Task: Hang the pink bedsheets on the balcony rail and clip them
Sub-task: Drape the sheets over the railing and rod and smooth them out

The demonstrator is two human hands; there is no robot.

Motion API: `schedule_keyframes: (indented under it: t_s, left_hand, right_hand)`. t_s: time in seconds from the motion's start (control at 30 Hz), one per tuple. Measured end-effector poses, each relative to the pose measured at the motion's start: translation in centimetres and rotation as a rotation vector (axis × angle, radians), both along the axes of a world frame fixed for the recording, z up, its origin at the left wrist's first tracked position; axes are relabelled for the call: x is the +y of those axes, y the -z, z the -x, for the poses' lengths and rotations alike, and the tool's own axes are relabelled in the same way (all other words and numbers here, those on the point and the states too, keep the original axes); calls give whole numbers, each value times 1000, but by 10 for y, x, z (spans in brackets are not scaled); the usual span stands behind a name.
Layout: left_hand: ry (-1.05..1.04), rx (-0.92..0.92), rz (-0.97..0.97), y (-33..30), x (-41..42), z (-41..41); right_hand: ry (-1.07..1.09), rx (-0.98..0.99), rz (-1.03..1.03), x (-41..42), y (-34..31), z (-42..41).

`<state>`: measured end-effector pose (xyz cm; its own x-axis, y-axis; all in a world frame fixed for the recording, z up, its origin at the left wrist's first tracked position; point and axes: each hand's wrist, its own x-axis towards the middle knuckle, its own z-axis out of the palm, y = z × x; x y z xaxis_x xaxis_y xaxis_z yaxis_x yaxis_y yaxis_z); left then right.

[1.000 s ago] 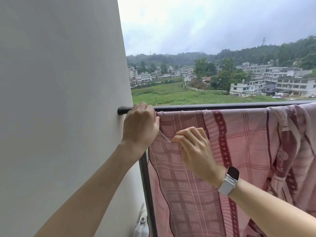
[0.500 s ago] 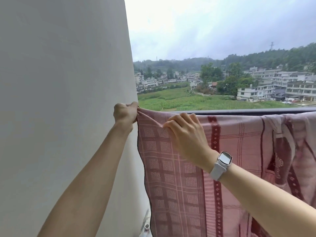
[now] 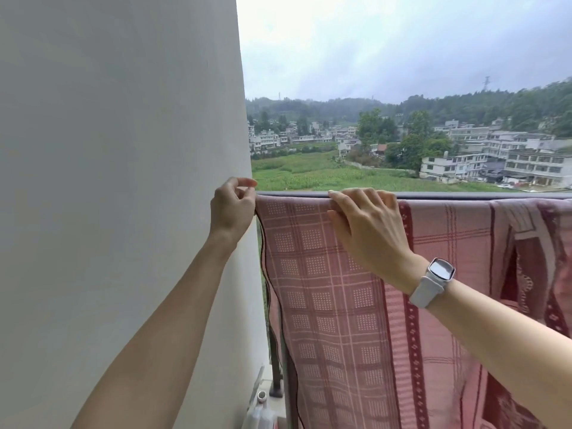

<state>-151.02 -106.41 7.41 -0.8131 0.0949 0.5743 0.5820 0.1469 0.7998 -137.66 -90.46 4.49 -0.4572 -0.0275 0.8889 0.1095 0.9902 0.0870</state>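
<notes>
Now right hand [image 3: 368,230] (fingers flat) presses bedsheet [image 3: 334,305]; left hand [image 3: 232,209] loosely curled, empty.

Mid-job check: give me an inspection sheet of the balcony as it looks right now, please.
Surface: rail, dark, horizontal, running from the wall.
Job's things: pink bedsheet draped over the rail; no clips seen.
Clutter: white bottle at the floor by the wall.
Grippers: left hand at the sheet's corner, fingers curled, grip unclear; right hand flat on the sheet at the rail.
Cables: nothing seen.
Surroundings: field, buildings, hills.
</notes>
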Motion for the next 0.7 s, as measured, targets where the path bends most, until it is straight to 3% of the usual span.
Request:
schedule_keyframes:
  t_s: [0.1,0.23,0.3,0.5,0.57,0.7]
  left_hand:
    - [-147,71,-68,-3,-2,2]
    - [499,-230,-73,21,-8,5]
    - [674,-244,-21,39,-10,-1]
    - [440,18,-125,50,-7,-19]
    - [351,21,-118,47,-5,-15]
    - [382,-102,-129,32,12,-5]
  right_hand:
    - [12,21,28,2,3,4]
    - [7,66,47,2,7,7]
    - [-10,97,19,2,11,6]
    - [-53,173,2,3,14,8]
    - [-61,192,11,3,13,10]
    - [-68,232,5,-1,4,13]
